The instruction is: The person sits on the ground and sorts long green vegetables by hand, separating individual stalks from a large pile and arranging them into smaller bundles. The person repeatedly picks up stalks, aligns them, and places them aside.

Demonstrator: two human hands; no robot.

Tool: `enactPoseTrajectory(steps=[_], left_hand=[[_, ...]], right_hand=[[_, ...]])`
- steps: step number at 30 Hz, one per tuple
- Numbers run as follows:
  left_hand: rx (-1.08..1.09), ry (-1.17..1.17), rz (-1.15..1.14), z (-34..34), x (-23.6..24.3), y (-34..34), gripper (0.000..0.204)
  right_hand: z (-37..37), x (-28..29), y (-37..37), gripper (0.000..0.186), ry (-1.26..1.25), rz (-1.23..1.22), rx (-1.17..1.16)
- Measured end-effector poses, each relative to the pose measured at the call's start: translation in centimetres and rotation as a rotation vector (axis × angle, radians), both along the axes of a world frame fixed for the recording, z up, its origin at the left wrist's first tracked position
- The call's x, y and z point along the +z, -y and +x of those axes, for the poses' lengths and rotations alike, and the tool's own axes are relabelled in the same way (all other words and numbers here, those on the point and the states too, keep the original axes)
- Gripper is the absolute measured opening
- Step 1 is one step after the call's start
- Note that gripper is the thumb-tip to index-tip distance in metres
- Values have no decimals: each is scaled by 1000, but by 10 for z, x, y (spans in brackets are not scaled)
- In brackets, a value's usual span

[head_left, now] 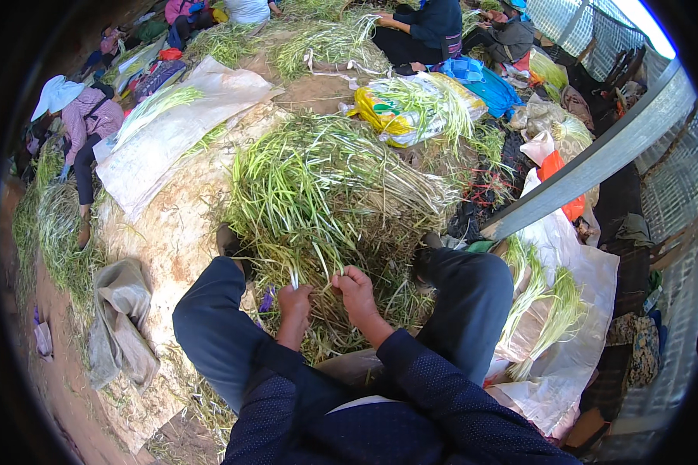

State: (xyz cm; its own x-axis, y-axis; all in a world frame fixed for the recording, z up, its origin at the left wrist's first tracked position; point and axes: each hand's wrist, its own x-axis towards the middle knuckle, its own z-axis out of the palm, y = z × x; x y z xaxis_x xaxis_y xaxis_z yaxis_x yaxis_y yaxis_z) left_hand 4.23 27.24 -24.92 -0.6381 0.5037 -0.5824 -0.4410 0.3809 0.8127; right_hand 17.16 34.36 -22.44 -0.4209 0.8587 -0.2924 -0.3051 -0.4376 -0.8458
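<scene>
My left hand [293, 307] is closed around a few long green stalks with white lower ends [294, 275], which look like chives or young garlic. Close beside it, my right hand [357, 296] is pinched shut over the near edge of the heap. What its fingertips hold, perhaps a thin leaf, is too small to make out. Both hands are between my knees, in front of a large heap of the same stalks [302, 178]. Fresh green leaves lie on its left side, while pale, straw-like stems spread to the right.
Sorted bundles [554, 314] lie on a pale sheet [554, 387] to my right. A slanting metal post [597, 151] rises beyond them. Ahead stands a yellow-and-white sack [395, 124] topped with stalks. Several people work around, one in a pale hat [57, 97] at left.
</scene>
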Motion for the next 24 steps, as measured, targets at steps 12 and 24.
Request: enactPoseTrajectory(steps=[12,24], left_hand=[[85,-9,-8,-11,-23,5,12],[33,-259,-163,-28,-41,15,17]], right_hand=[[53,22,-66,12,-31,-124,-279],[91,48,-91,11,-13,37,-258]])
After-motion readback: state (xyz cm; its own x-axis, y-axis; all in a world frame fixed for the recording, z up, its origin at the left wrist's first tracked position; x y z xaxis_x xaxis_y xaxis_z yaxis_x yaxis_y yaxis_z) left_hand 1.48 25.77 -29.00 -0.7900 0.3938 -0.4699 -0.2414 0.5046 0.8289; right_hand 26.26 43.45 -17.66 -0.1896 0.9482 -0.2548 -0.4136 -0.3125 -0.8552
